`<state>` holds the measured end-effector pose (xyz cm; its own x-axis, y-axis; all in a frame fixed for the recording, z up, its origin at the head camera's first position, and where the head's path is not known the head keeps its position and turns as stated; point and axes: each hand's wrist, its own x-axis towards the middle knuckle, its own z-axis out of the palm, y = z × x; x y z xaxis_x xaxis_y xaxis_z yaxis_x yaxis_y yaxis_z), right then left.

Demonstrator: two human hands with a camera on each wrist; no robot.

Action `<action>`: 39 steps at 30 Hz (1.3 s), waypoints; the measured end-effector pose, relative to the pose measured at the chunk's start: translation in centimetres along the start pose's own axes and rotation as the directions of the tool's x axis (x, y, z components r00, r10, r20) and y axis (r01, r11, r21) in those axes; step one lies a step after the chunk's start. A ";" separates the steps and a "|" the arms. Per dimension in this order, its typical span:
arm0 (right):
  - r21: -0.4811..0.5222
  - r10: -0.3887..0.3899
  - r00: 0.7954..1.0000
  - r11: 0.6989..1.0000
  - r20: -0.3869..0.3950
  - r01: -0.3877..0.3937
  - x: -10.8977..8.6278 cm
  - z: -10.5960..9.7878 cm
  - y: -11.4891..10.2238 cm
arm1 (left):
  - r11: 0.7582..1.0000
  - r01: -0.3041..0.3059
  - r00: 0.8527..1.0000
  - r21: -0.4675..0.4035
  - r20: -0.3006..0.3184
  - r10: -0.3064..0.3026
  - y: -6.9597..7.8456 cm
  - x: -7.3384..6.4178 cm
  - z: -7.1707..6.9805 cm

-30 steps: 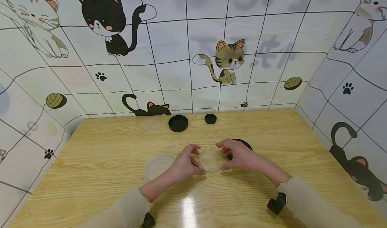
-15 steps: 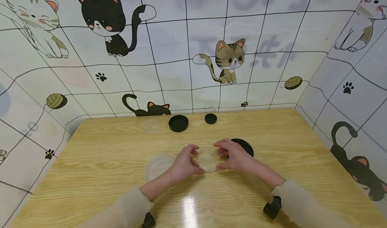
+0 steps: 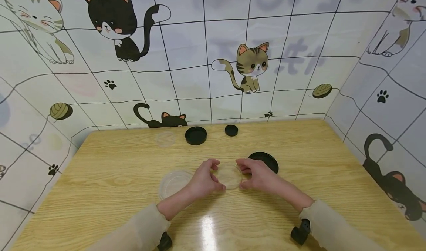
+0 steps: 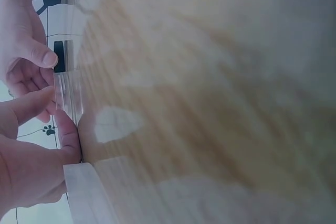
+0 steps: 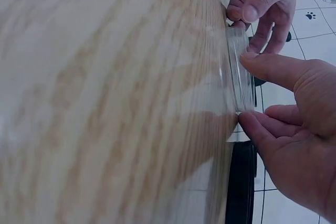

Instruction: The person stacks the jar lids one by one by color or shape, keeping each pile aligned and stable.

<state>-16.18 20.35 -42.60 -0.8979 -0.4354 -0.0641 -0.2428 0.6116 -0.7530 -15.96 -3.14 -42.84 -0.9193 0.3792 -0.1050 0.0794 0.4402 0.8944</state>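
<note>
Between both hands is a clear round plastic dish (image 3: 230, 177), low over the wooden table. My left hand (image 3: 203, 180) holds its left side with curled fingers and thumb. From the right, my right hand (image 3: 261, 173) grips the opposite side; the right wrist view shows thumb and fingertips at the edge of the dish (image 5: 240, 72). In the left wrist view the dish (image 4: 65, 90) appears edge-on, low-walled. Partly under the left forearm lies a larger clear round piece (image 3: 171, 182). Behind the right hand sits a large black round dish (image 3: 267, 161), partly hidden.
Along the back of the table (image 3: 116, 191) stand a medium black round dish (image 3: 195, 136), a small black round piece (image 3: 231, 130) and a faint clear disc (image 3: 165, 139). A cat-print sheet (image 3: 186, 84) rises behind the table and on both sides.
The right hand has shifted slightly left with the clear dish, uncovering more of the large black dish. Its fingers now close on the dish's right edge. The left hand has hardly moved.
</note>
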 end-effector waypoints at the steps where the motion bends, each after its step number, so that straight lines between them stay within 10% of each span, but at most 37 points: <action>1: -0.012 -0.005 1.000 1.000 0.005 0.005 0.0 -0.1 0.0 | 1.000 -0.002 1.000 0.006 -0.003 0.002 0.0 0.0 0.0; 17: -0.093 -0.034 0.999 0.995 0.005 0.034 0.3 -0.1 0.2 | 0.999 -0.020 1.000 0.036 -0.003 0.021 -0.5 0.2 0.1; 39: 0.116 -0.126 0.992 0.985 -0.016 0.127 0.2 -1.2 -0.6 | 0.989 -0.053 0.998 -0.140 0.019 0.056 0.1 -0.9 -2.6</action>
<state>-16.69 20.73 -41.38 -0.8661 -0.4982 0.0418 -0.3106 0.4707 -0.8258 -16.16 -5.58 -41.50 -0.9061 0.4185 -0.0624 0.0735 0.3008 0.9509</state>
